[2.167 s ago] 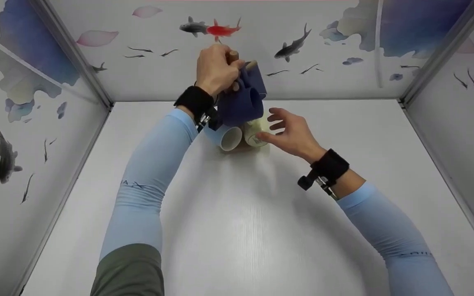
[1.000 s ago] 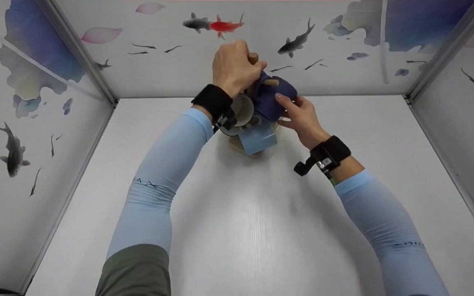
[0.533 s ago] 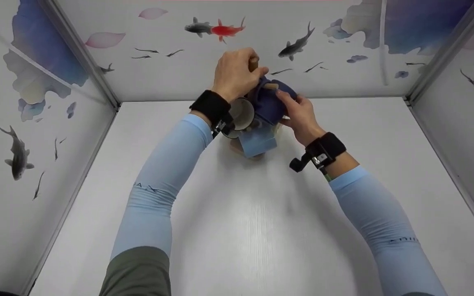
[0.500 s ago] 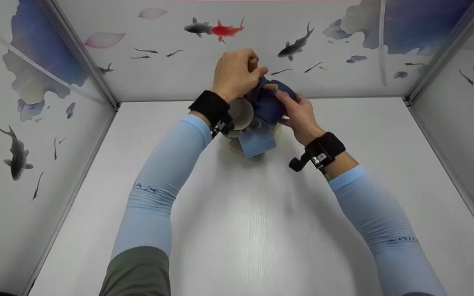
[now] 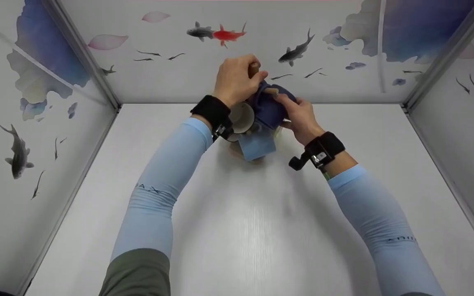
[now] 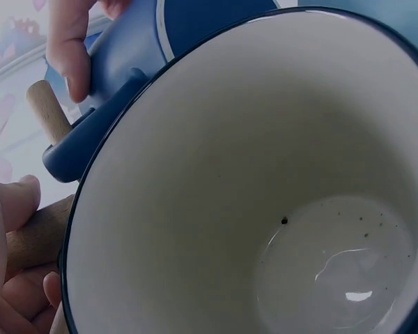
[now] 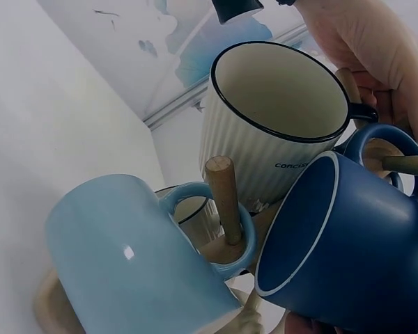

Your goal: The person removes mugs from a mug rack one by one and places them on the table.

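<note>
My left hand (image 5: 235,80) grips the top of a wooden mug rack, whose post (image 6: 38,233) shows between thumb and fingers in the left wrist view. A dark blue mug (image 5: 268,109) hangs tilted with its handle around a wooden peg (image 7: 407,164). My right hand (image 5: 303,121) holds that mug's body, thumb on the near side near the peg. Beneath the left hand hangs a white ribbed mug (image 7: 265,153) with a black rim, its inside facing the left wrist camera. A light blue mug (image 7: 125,250) hangs lower, handle around another peg (image 7: 223,195).
The rack's wooden base (image 5: 237,152) stands on the white table (image 5: 253,230) near the back wall. Behind the light blue mug, another dark-rimmed cup (image 7: 195,216) partly shows. White panels with painted fish (image 5: 296,49) enclose the table at the back and sides.
The rack has turned, bringing the light blue mug to the front and the dark blue mug rightward. My right hand, apart from it at first, took hold of the dark blue mug; lately little moves.
</note>
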`<state>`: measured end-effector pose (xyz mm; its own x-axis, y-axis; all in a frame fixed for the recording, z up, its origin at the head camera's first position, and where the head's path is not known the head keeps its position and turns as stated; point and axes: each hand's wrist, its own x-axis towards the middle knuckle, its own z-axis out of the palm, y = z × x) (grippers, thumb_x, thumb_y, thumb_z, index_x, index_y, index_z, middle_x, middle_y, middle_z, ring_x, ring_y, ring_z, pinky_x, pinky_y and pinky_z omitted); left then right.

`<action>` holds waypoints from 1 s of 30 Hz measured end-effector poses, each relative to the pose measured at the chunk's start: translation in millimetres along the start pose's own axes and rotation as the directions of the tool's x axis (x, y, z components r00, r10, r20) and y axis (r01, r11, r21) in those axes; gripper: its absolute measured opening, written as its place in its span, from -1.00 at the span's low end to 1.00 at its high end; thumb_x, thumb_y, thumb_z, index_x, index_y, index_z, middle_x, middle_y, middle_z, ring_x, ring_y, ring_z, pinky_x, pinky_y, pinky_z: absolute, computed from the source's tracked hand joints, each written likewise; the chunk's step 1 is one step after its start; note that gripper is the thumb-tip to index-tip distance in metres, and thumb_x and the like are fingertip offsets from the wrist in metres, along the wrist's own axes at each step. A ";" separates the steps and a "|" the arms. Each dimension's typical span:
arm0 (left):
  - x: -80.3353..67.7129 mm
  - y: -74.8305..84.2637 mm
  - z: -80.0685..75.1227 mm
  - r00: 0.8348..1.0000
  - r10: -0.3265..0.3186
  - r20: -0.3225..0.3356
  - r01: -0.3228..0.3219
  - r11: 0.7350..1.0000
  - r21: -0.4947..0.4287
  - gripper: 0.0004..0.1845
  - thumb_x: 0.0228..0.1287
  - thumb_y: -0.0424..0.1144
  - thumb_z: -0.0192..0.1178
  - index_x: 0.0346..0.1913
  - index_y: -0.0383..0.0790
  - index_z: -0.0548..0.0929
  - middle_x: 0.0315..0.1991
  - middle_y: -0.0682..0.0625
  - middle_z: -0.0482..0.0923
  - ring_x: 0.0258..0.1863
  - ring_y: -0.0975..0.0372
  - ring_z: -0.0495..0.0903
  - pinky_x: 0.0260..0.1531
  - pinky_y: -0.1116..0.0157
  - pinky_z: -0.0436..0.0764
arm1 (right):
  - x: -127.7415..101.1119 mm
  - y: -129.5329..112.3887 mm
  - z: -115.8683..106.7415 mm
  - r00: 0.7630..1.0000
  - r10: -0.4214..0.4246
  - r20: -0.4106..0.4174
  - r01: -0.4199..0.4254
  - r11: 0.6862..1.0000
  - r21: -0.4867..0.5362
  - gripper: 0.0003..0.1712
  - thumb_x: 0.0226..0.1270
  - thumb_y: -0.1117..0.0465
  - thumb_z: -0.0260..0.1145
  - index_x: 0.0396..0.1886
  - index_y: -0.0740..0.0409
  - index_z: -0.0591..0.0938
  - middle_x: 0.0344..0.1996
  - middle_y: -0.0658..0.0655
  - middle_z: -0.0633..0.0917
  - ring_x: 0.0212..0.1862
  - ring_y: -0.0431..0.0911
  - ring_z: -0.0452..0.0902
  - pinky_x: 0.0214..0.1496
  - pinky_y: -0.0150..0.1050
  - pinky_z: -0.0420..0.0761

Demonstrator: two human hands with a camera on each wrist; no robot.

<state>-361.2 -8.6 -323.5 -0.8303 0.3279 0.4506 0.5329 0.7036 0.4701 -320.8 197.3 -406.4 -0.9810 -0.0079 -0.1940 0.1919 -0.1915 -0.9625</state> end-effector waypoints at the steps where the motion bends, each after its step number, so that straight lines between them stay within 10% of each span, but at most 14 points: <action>1: -0.4 0.0 1.3 1.000 0.000 0.003 0.000 1.000 -0.001 -0.63 0.64 0.04 0.37 0.11 -0.23 0.79 -0.11 -0.11 0.83 -0.10 0.08 0.75 0.02 0.20 0.63 | -0.2 0.8 -1.1 1.000 0.002 -0.003 -0.002 1.000 -0.005 -0.18 0.54 -0.09 0.48 0.56 0.25 0.41 0.41 0.23 0.64 0.36 0.04 0.70 0.61 0.09 0.62; 19: -2.9 0.5 0.3 1.000 0.015 0.018 -0.015 1.000 0.003 -0.61 0.64 0.06 0.36 0.16 -0.22 0.79 -0.07 -0.13 0.85 -0.06 0.05 0.77 0.07 0.16 0.67 | -3.5 1.3 -9.5 0.999 -0.037 -0.031 0.037 0.999 0.005 -0.14 0.45 -0.12 0.57 0.51 0.26 0.46 0.34 0.21 0.67 0.30 0.03 0.74 0.53 0.09 0.68; 30: 0.2 -0.3 -4.1 0.999 0.008 0.034 -0.008 1.000 0.002 -0.62 0.65 0.04 0.36 0.15 -0.23 0.79 -0.08 -0.14 0.84 -0.08 0.07 0.73 0.04 0.18 0.64 | -8.7 -5.6 -14.7 0.995 -0.083 -0.056 0.084 0.996 0.020 -0.38 0.44 -0.02 0.60 0.27 0.19 0.57 0.12 0.12 0.70 0.06 -0.10 0.75 0.08 -0.25 0.86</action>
<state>-360.9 -11.3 -320.5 -0.8314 0.3547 0.4278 0.5390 0.7022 0.4652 -312.9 212.8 -402.1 -0.9903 0.0632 -0.1241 0.1082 -0.2112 -0.9714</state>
